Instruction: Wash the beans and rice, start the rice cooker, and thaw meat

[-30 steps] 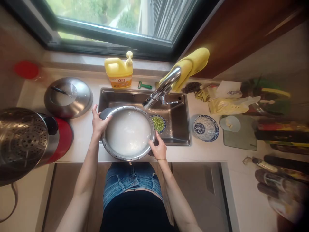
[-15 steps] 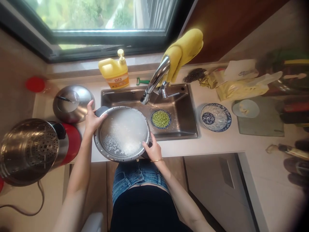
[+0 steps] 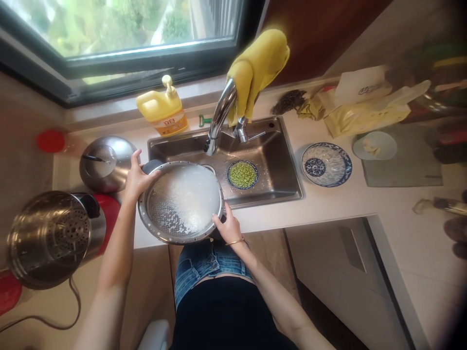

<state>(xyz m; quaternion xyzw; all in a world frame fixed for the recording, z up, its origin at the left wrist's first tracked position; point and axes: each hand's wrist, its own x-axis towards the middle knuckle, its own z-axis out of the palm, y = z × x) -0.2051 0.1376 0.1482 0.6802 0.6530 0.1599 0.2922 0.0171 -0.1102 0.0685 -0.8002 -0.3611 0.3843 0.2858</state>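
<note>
I hold a wide round metal pan (image 3: 199,194) over the counter edge and the sink's front left corner. Cloudy whitish liquid and white grains or residue lie in it, and its bumpy bottom shows at the lower left. My left hand (image 3: 136,177) grips the dark handle on the left, thumb on top. On the right side, my right hand (image 3: 228,226) clasps the other handle, which is mostly hidden. Beyond the pan, a patterned bowl of green beans (image 3: 242,174) sits in the sink (image 3: 273,165), to the right of the chrome faucet (image 3: 220,114).
Left are a metal bowl (image 3: 126,167) and a steel pot (image 3: 22,248) with a perforated bottom. A yellow soap jug (image 3: 160,109) stands behind the sink. A yellow cloth (image 3: 259,68) drapes the faucet. Rightward are a blue-patterned bowl (image 3: 333,167) and a cutting board (image 3: 412,165).
The camera view has turned slightly. Both hands keep their hold on the pan, which tips a little, and the liquid uncovers more of the bumpy bottom at the lower left.
</note>
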